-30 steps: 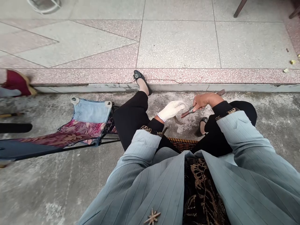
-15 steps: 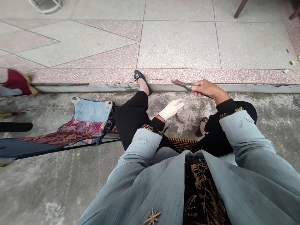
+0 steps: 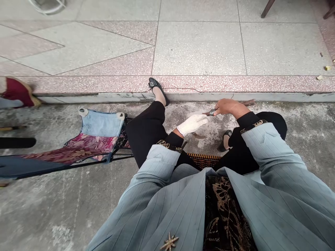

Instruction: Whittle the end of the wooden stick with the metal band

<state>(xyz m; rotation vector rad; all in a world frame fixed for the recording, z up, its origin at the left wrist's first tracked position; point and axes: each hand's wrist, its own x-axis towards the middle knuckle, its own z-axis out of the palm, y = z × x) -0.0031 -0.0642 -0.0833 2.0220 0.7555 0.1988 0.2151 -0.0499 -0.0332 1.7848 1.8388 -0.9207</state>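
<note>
The right hand [image 3: 228, 106] clasps a wire-wound stick [image 3: 248, 103] near the step's edge [image 3: 274, 92]. It should be light and stiff, best held at the wire coil [image 3: 212, 112]; whether the gloved left hand [image 3: 193, 124] pinches anything, I cannot tell.

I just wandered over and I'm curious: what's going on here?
A seated person grips a stick with the bare right hand; wire is wound near one end. The gloved left hand is close by that end, though whether it touches is unclear. A curved brown piece shows below the left hand. A cloth chair stands to the left.
</note>
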